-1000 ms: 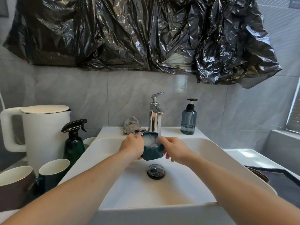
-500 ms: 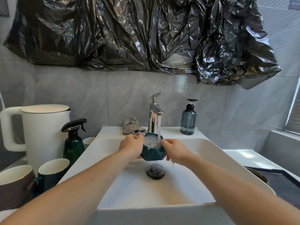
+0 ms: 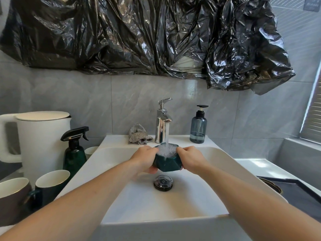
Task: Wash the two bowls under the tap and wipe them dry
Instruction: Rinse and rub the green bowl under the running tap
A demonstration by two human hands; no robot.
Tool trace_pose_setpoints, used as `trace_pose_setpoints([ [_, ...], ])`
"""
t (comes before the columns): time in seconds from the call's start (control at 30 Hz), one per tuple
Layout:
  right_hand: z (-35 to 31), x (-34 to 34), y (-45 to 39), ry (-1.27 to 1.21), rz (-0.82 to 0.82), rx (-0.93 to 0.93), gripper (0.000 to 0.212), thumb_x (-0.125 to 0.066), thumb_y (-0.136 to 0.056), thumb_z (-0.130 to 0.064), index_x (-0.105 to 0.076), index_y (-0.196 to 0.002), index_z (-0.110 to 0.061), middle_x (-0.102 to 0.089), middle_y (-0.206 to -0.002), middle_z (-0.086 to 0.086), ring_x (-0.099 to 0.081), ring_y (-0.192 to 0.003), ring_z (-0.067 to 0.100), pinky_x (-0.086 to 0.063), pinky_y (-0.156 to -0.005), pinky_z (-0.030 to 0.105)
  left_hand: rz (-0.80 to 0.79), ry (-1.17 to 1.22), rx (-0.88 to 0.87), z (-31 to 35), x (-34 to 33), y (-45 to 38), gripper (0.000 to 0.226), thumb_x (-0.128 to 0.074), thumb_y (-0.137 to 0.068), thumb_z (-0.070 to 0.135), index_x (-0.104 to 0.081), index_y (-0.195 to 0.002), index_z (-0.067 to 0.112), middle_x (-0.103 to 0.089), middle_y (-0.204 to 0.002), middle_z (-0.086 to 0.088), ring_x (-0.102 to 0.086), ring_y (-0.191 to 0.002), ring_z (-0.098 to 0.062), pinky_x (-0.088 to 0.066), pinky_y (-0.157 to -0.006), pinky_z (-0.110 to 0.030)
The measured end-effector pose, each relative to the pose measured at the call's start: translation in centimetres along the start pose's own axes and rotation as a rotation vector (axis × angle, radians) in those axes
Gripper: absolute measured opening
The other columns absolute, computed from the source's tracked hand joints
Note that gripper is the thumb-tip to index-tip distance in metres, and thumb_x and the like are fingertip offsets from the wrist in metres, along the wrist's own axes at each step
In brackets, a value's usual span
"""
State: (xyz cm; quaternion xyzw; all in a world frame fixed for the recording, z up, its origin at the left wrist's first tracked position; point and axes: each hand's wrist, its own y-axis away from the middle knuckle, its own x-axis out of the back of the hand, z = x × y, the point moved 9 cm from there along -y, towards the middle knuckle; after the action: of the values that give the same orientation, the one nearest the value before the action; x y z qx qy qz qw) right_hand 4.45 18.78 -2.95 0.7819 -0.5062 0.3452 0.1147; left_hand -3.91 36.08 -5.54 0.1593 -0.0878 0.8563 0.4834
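Grey wall tiles and crumpled black plastic sheeting back a white sink. Over its drain, a dark green bowl brims with foamy water under the running tap. Left hand and right hand grip its opposite sides. Behind the tap lies a cloth.

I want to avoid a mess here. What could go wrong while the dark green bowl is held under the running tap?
1. The dark green faceted bowl is brimming with foamy water, so it may overflow and splash past the white sink.
2. The left hand and right hand hold its wet rim; the grip could slip and drop it near the black drain plug.
3. The chrome tap stands close; lifting may knock the bowl.
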Motion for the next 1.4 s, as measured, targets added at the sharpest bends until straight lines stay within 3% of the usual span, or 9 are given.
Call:
trace_pose_setpoints([
  [0.13,-0.3,0.1,0.1,0.011,0.009,0.008,0.05,-0.042,-0.103,-0.035,-0.064,-0.062,-0.016,-0.064,-0.054,0.0,-0.055,-0.058,0.013,-0.039,-0.053,0.026,-0.012,-0.074,0.031,0.3,0.3,1.0,0.033,-0.048,-0.105,0.047,-0.063,-0.114,0.02,-0.076,-0.098,-0.008,-0.076,-0.066,-0.025,-0.059,-0.06,-0.032],
  [0.27,-0.3,0.0,0.0,0.032,0.012,0.014,0.048,-0.041,-0.102,-0.036,-0.067,-0.067,-0.015,-0.067,-0.06,0.001,-0.056,-0.061,0.014,-0.04,-0.055,0.027,-0.02,-0.122,0.016,0.5,0.3,1.5,0.038,-0.044,-0.106,0.055,-0.063,-0.111,0.022,-0.077,-0.1,-0.008,-0.077,-0.065,-0.026,-0.059,-0.056,-0.032],
  [0.43,-0.4,0.2,0.0,0.043,0.023,0.049,0.045,-0.042,-0.103,-0.037,-0.066,-0.071,-0.017,-0.068,-0.068,0.002,-0.055,-0.062,0.015,-0.041,-0.057,0.028,0.007,-0.117,-0.041,0.8,0.5,1.5,0.028,-0.047,-0.107,0.039,-0.066,-0.1,0.02,-0.073,-0.097,-0.012,-0.078,-0.072,-0.034,-0.067,-0.071,-0.042],
  [0.6,-0.5,0.3,-0.1,0.041,0.046,0.079,0.043,-0.044,-0.099,-0.036,-0.068,-0.073,-0.013,-0.069,-0.07,0.003,-0.055,-0.063,0.017,-0.044,-0.062,0.032,0.033,-0.076,-0.066,1.0,0.6,1.3,0.03,-0.052,-0.106,0.044,-0.068,-0.102,0.02,-0.073,-0.091,-0.013,-0.076,-0.069,-0.032,-0.067,-0.072,-0.046],
  [0.9,-1.1,1.1,0.1,0.078,0.113,0.13,0.038,-0.046,-0.093,-0.039,-0.072,-0.078,-0.016,-0.073,-0.076,0.004,-0.067,-0.077,0.027,-0.055,-0.067,0.04,0.003,-0.052,-0.087,1.0,0.3,1.1,0.029,-0.052,-0.107,0.046,-0.069,-0.118,0.025,-0.074,-0.109,-0.01,-0.077,-0.072,-0.031,-0.066,-0.067,-0.04],
  [1.07,-1.4,1.6,0.4,0.107,0.14,0.153,0.033,-0.047,-0.095,-0.037,-0.069,-0.074,-0.022,-0.068,-0.069,-0.002,-0.061,-0.068,0.021,-0.04,-0.055,0.03,-0.007,-0.054,-0.112,1.2,0.2,1.2,0.026,-0.047,-0.11,0.035,-0.07,-0.119,0.024,-0.075,-0.107,-0.014,-0.076,-0.072,-0.027,-0.066,-0.066,-0.039],
  [1.4,-1.9,2.4,0.7,0.071,0.214,0.189,0.029,-0.05,-0.093,-0.036,-0.076,-0.087,-0.025,-0.065,-0.059,-0.004,-0.055,-0.054,0.018,-0.045,-0.051,0.03,-0.01,-0.019,-0.157,1.5,0.2,0.9,0.028,-0.047,-0.111,0.027,-0.073,-0.12,0.023,-0.077,-0.108,-0.016,-0.072,-0.07,-0.023,-0.063,-0.064,-0.031],
])
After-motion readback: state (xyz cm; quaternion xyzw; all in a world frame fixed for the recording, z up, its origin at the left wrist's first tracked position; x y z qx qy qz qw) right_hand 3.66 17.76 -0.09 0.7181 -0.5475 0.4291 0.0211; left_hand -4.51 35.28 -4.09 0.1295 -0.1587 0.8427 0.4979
